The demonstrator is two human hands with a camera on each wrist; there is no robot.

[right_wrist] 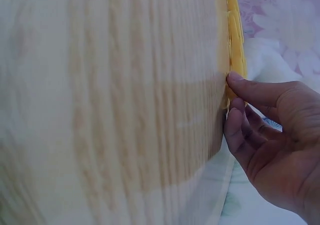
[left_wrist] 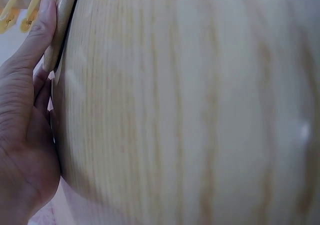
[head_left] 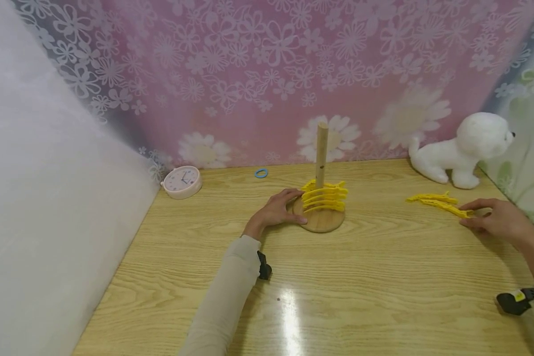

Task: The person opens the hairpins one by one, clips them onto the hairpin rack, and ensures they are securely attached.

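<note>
A wooden stand has a round base [head_left: 322,225] and an upright post [head_left: 322,153]. Several yellow curved plastic strips [head_left: 324,199] are stacked around the post's lower part. My left hand [head_left: 278,208] grips the left edge of the base; its thumb [left_wrist: 45,22] lies on top in the left wrist view, while the fingers are partly hidden. Far to the right, my right hand [head_left: 498,220] pinches the near end of a yellow curved plastic strip [head_left: 445,206] between thumb and fingers. Another yellow strip [head_left: 431,197] lies just behind it on the table.
At the back left stands a pink round clock [head_left: 182,182]. A small blue ring [head_left: 261,173] lies near the table's back edge. A white plush dog [head_left: 467,148] sits at the back right, beyond the right hand. Flowered cloth [head_left: 258,99] hangs behind the wooden table [head_left: 360,287].
</note>
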